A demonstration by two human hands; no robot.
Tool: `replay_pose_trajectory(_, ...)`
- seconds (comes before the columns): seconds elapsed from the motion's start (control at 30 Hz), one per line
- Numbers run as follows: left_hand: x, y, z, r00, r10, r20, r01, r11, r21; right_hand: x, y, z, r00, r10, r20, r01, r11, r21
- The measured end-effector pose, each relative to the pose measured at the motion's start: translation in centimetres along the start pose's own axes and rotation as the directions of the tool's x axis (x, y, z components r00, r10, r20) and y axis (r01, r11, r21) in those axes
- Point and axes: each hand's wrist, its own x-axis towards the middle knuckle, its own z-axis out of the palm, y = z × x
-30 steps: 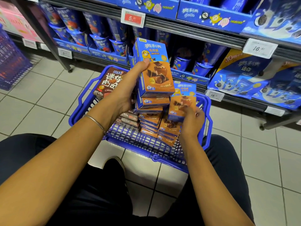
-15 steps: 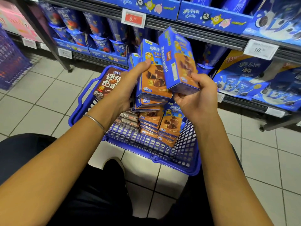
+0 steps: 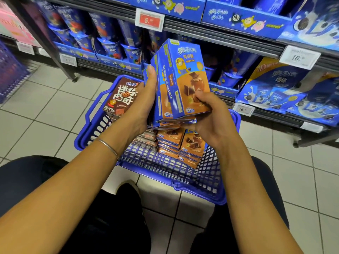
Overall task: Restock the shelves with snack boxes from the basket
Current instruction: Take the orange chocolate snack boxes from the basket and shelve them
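Above the blue basket [image 3: 209, 173], we are holding a fanned stack of snack boxes [image 3: 185, 74] upright. Our left hand [image 3: 143, 105] is gripping its edge, thumb straight, and our right hand [image 3: 214, 114] is curling its fingers round the bottom corner.

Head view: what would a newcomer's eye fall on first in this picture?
First, the bundle of blue-and-orange snack boxes in the centre, gripped between the left hand and the right hand, above the blue basket. More such boxes lie as stacked boxes in the basket, with a brown box at its far left. Behind, the shelves hold blue packs.
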Motion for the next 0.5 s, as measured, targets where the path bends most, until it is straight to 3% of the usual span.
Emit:
replay_pose_trajectory(0.23, 3.4, -1.5, -0.5, 0.996, 0.012, -0.086, -0.015, 0.999, -0.035, 2.0, 1.3, 0.1, 1.000, 0.028, -0.008, -0.028, 0.999, -0.021)
replay_pose_trajectory(0.4, 3.5, -1.5, 0.3, 0.969, 0.037, -0.246, -0.015, 0.996, 0.091, 2.3, 0.4, 0.6, 0.989, 0.139, -0.057, -0.127, 0.977, 0.169)
replay_pose_trajectory(0.5, 1.3, 0.8, 1.0, 0.967, 0.006, -0.256, 0.020, 0.995, 0.098, 0.6, -2.8, 2.2, 0.976, 0.196, -0.098, -0.176, 0.968, 0.181)
